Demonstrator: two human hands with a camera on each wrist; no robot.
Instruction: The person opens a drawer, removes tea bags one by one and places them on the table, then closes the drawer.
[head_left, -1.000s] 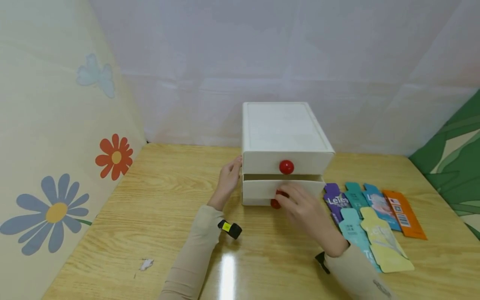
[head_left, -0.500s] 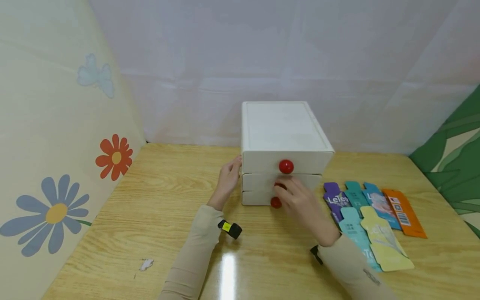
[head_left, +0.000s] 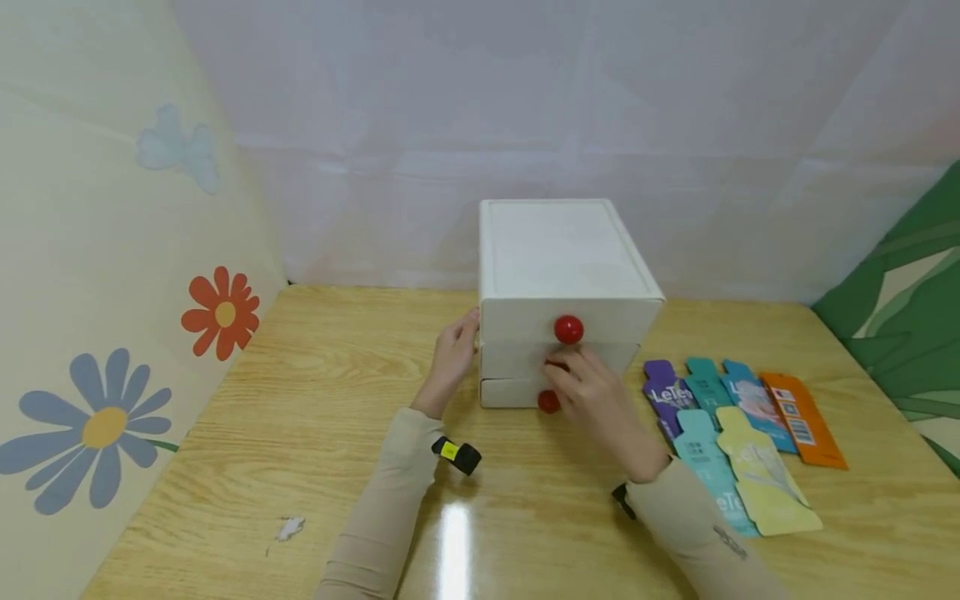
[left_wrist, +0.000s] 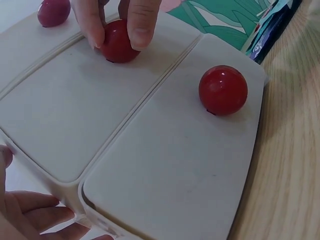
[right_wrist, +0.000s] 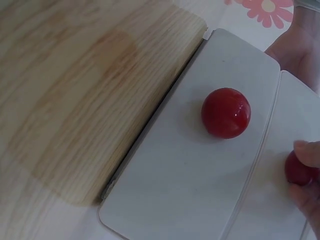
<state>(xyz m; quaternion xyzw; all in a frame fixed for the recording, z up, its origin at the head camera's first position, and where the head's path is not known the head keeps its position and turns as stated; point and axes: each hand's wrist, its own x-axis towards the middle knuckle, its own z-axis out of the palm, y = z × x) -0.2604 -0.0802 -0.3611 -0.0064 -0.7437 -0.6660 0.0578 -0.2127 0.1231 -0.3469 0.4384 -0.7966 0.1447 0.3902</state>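
Observation:
A white cabinet (head_left: 558, 250) with three stacked drawers stands at the back of the table, a round red knob on each. My right hand (head_left: 603, 408) pinches the knob (left_wrist: 119, 45) of the middle drawer (head_left: 513, 362) between thumb and fingers. That drawer sits flush with its neighbours. Against the cabinet's left side rests my left hand (head_left: 453, 358), its fingers extended along the wall in the left wrist view. The top knob (head_left: 568, 329) and the bottom knob (right_wrist: 226, 113) are untouched. In the head view my right fingers partly cover the middle knob.
Flat packets lie right of the cabinet: purple (head_left: 670, 396), teal (head_left: 707, 383), blue (head_left: 757, 404), orange (head_left: 806, 421), mint (head_left: 705, 458) and yellow (head_left: 768, 475). A white fabric backdrop (head_left: 375, 167) hangs behind; a flowered panel (head_left: 112, 250) borders the left.
The middle drawer, slightly pulled out a second ago, has gone back in flush, my right hand moving with its knob. My left hand has stayed at the cabinet's side.

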